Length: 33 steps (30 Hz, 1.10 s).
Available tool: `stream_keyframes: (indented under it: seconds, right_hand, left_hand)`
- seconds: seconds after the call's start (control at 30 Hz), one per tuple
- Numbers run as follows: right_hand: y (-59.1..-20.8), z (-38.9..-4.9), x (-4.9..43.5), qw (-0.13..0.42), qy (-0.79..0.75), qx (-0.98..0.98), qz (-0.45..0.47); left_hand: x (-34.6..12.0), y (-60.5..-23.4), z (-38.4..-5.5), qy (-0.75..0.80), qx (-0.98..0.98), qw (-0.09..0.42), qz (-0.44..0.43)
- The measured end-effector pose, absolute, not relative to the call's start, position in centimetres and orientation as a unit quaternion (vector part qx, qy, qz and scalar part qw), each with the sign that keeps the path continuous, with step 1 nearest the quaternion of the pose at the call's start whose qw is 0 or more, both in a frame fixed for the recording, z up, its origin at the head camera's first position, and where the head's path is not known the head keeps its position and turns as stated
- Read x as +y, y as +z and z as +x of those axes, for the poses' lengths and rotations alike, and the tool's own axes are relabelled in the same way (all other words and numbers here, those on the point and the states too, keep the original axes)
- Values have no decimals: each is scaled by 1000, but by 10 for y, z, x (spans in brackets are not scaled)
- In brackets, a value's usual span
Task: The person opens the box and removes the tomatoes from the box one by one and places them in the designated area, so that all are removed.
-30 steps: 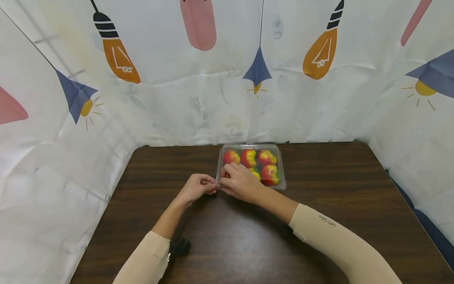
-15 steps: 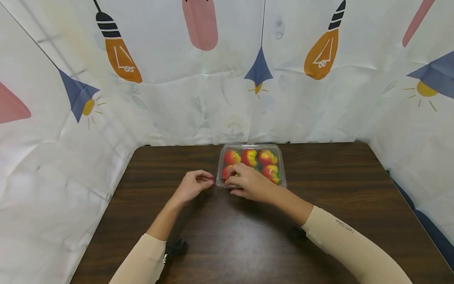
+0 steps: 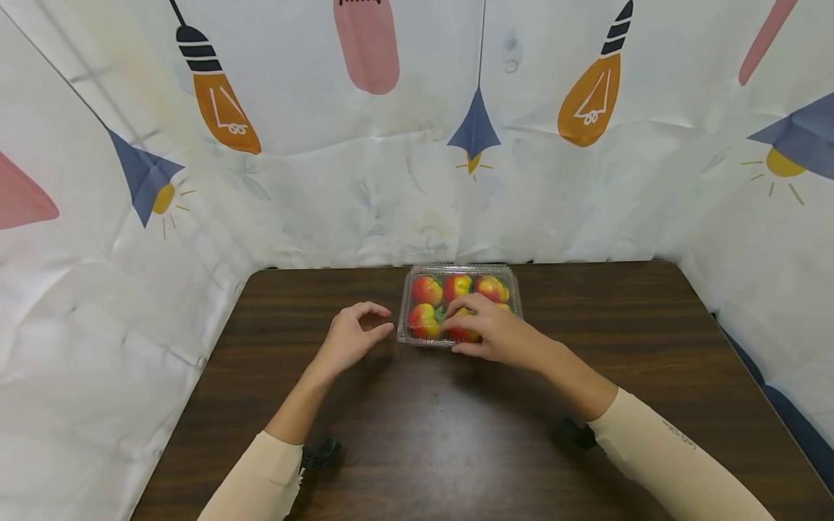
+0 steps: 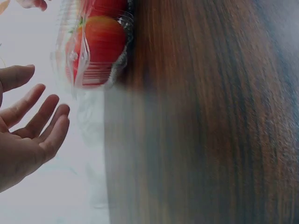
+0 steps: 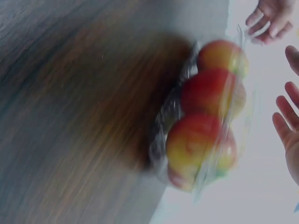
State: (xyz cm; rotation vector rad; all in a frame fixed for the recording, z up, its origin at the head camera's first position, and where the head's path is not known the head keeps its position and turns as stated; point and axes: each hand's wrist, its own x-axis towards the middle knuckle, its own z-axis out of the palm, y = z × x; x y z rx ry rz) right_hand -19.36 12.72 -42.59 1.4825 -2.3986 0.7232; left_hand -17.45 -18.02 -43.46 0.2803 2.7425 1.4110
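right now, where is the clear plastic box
In the head view, the clear plastic box sits far back on the dark brown table, right of the left hand.

The bare left hand (image 3: 355, 336) holds nothing, its thumb and lightly bent fingers parted, tips pointing right; the bare right hand (image 3: 498, 333) points left, fingers spread and gently curved; the hands stand apart; the left forearm (image 3: 300, 409) rises steeply, the right forearm (image 3: 576, 380) slants in lower, both emerging from cream-coloured sleeves (image 3: 260, 477).
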Motion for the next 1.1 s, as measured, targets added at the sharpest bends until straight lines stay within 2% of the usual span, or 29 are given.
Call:
stream_keyframes:
  seconds: [0.17, 0.5, 1.1]
  right_hand:
    - [-424, -193, 148, 99, 253, -840, 470]
    - [-427, -190, 181, 114, 280, -848, 435]
    - [-440, -186, 231, 101, 285, -885, 355]
  left_hand:
    - [-172, -425, -170, 438, 893, 8, 102]
    - [-157, -415, -167, 434, 890, -3, 141]
    - [-121, -407, -167, 425, 878, -34, 218]
